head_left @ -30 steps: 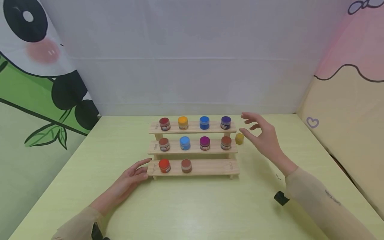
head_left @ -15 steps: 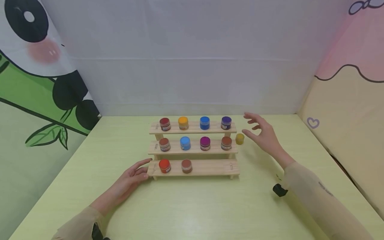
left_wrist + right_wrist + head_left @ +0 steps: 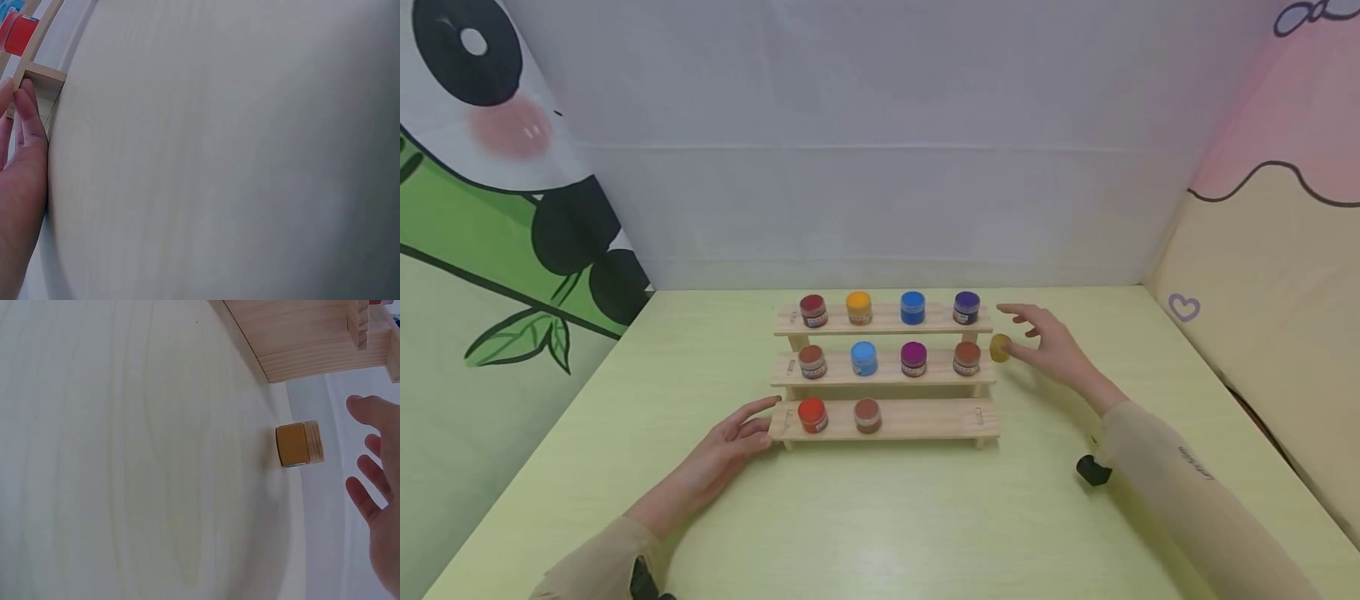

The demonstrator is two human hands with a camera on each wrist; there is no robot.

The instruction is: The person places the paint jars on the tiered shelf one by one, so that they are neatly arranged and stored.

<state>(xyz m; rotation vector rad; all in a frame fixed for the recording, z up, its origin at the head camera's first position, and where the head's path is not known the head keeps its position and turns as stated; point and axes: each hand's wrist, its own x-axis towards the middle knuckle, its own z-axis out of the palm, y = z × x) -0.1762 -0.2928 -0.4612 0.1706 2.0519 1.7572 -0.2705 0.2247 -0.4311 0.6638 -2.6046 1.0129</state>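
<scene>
A three-tier wooden display rack (image 3: 925, 421) bears several small paint jars in rows. My left hand (image 3: 722, 454) holds the left end of its lowest tier, with thumb and fingers (image 3: 28, 115) about the board's end in the left wrist view. To the right of the rack a yellow paint jar (image 3: 997, 348) stands on the table. Over that jar is my right hand (image 3: 1052, 350), its thumb overlapping the jar in the head view. In the right wrist view the thumb and fingers are spread, apart from the yellow jar (image 3: 292, 445).
On the lowest tier are a red jar (image 3: 812, 414) and a brown jar (image 3: 867, 415), both toward the left. Fuller rows stand on the middle and top tiers. A pale wall (image 3: 880, 217) rises behind the table (image 3: 880, 525), with printed panels at both sides.
My right hand first drew slightly right, then came down and left to the yellow jar. My left hand and the rack have stayed in place.
</scene>
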